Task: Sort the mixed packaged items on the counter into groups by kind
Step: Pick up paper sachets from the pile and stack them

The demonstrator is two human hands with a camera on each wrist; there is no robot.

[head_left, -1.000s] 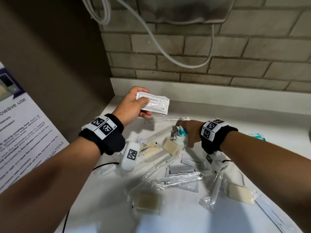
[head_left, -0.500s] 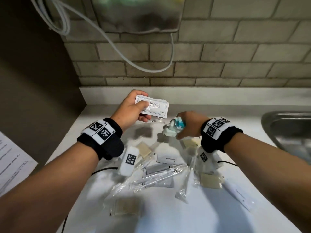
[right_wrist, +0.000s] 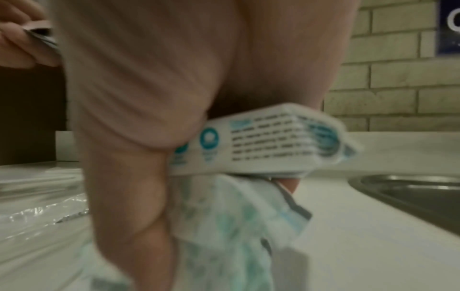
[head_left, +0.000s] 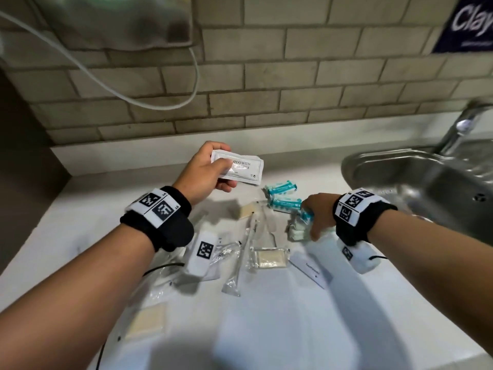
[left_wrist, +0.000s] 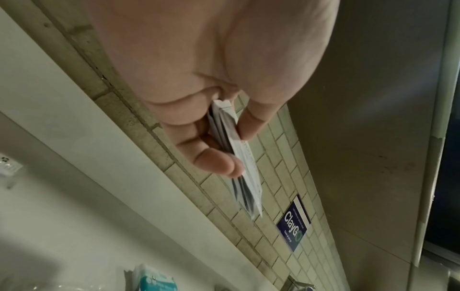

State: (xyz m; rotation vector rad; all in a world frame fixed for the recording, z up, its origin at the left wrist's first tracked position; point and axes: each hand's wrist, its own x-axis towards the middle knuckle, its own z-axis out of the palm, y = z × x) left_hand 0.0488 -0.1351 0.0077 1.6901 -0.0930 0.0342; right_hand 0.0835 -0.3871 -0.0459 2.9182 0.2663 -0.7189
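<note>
My left hand point(head_left: 206, 170) holds a thin stack of white shampoo sachets point(head_left: 241, 168) above the back of the white counter point(head_left: 266, 329); in the left wrist view thumb and fingers pinch the sachets point(left_wrist: 245, 167) edge-on. My right hand point(head_left: 316, 214) grips a bunch of teal-and-white soap packets point(head_left: 298, 231), seen close in the right wrist view as a white printed packet point(right_wrist: 263, 145) over crumpled teal ones. Two teal soap packets point(head_left: 282, 194) lie on the counter just left of that hand.
Clear-wrapped toothbrushes point(head_left: 240, 252), beige sponge packs point(head_left: 269, 259) and a white toothpaste box point(head_left: 310, 269) lie scattered mid-counter. A steel sink point(head_left: 416, 177) with a tap sits at the right. A tiled wall point(head_left: 266, 89) with a hanging cable point(head_left: 160, 102) backs the counter.
My right hand has carried its teal packets rightward toward the two lying near the sink. The left hand keeps holding the sachets. The head view has swung right, revealing the sink.
</note>
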